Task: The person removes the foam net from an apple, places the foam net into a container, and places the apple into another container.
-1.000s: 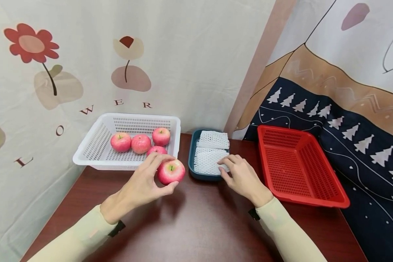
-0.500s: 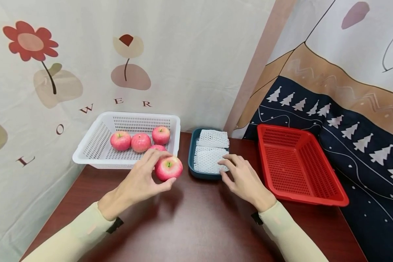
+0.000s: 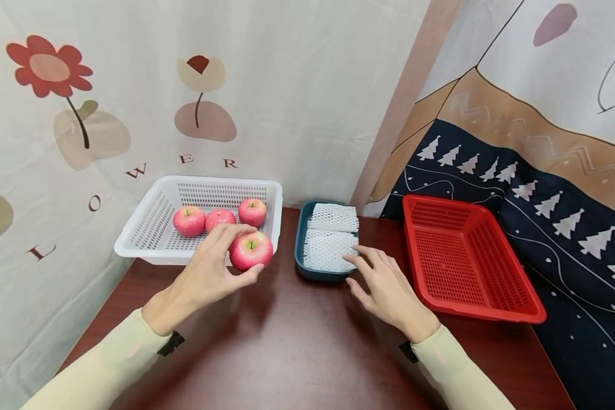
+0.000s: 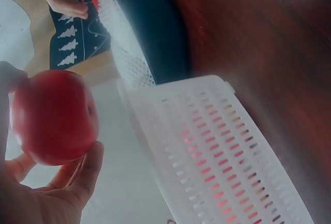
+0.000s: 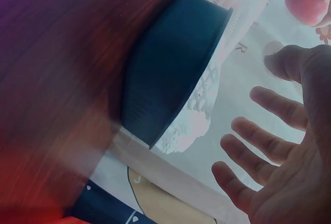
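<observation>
A red-pink apple (image 3: 251, 251) is gripped between the thumb and fingers of my left hand (image 3: 205, 279), held up at the front right corner of the white basket (image 3: 148, 253). Three more apples show inside that basket; my hand and the held apple cover part of its front. In the left wrist view the apple (image 4: 54, 118) hangs clear of the basket. My right hand (image 3: 389, 287) hovers with fingers spread by the front right edge of a dark teal tray (image 3: 320, 275). White foam net sleeves (image 3: 330, 250) lie in that tray. Nothing is in the right hand (image 5: 279, 167).
A red plastic basket (image 3: 453, 267) stands at the right of the brown table (image 3: 307, 347). Printed curtains (image 3: 307, 102) hang directly behind and beside the table, close to the baskets.
My left hand has carried the apple left and slightly back, over the white basket's front right corner. My right hand has drawn a little right and down, away from the foam nets.
</observation>
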`<action>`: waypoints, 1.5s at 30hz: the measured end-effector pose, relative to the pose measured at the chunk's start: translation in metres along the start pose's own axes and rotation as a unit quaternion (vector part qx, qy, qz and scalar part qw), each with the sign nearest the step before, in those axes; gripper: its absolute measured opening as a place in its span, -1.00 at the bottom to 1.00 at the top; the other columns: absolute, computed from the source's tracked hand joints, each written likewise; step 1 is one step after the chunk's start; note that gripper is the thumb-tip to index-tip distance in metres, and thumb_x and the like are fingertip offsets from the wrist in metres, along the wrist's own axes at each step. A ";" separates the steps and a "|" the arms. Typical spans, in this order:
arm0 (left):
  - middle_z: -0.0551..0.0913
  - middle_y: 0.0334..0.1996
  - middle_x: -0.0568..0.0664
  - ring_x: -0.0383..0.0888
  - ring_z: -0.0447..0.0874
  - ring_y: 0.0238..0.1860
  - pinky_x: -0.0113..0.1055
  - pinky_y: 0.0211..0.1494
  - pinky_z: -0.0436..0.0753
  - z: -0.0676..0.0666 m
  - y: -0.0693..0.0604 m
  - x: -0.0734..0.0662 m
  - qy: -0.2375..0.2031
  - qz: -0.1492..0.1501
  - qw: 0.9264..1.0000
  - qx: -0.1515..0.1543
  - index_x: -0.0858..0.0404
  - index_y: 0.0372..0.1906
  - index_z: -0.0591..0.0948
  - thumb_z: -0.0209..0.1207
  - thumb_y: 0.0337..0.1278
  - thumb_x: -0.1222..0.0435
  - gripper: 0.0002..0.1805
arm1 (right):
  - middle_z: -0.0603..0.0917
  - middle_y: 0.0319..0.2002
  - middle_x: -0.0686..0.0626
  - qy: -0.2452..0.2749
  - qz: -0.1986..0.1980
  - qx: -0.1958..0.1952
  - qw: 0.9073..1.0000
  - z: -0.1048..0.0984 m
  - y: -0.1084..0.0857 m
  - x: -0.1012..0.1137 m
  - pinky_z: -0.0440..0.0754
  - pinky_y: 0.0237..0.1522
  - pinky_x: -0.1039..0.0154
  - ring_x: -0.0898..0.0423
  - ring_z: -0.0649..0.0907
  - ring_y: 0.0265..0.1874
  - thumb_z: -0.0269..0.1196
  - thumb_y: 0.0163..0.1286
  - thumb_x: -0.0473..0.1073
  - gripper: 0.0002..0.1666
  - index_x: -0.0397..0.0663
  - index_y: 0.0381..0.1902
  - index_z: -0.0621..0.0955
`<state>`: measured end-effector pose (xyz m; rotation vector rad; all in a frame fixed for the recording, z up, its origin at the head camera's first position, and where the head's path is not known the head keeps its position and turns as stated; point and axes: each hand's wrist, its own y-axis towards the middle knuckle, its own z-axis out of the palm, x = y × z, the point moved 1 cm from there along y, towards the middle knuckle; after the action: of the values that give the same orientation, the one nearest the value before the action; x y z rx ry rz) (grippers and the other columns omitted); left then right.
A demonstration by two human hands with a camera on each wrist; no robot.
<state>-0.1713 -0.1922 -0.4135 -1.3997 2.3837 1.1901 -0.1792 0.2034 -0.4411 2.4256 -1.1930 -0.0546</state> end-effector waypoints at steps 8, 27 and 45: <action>0.73 0.23 0.02 -0.08 0.67 0.22 -0.47 0.34 0.61 -0.003 0.007 0.010 0.006 0.002 1.000 -0.024 0.19 0.41 0.65 0.71 0.05 0.18 -0.21 | 0.67 0.54 -0.22 -0.004 0.004 -0.001 1.000 0.002 -0.007 -0.002 0.75 0.43 -0.35 -0.24 0.71 0.44 0.52 0.60 0.00 -0.33 0.06 0.58 0.66; 0.72 0.28 0.21 0.16 0.64 0.28 0.17 0.31 0.64 -0.019 0.025 0.033 0.033 -0.053 0.998 0.007 0.25 0.44 0.62 0.66 0.17 0.16 -0.23 | 0.64 0.57 -0.19 -0.003 0.018 -0.023 1.000 -0.012 -0.021 -0.007 0.77 0.35 -0.31 -0.25 0.71 0.46 0.53 0.58 -0.01 -0.33 0.06 0.56 0.66; 0.64 0.25 0.30 0.27 0.62 0.24 0.25 0.21 0.69 -0.038 0.045 0.048 0.071 -0.133 0.983 0.105 0.16 0.49 0.57 0.59 0.31 0.01 -0.24 | 0.62 0.59 -0.18 -0.003 0.030 -0.025 0.999 -0.026 -0.030 -0.012 0.70 0.47 -0.37 -0.25 0.68 0.49 0.54 0.57 0.00 -0.27 0.11 0.62 0.64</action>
<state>-0.2239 -0.2392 -0.3852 -1.7124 2.2381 0.7733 -0.1586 0.2379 -0.4311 2.3478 -1.2509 -0.0740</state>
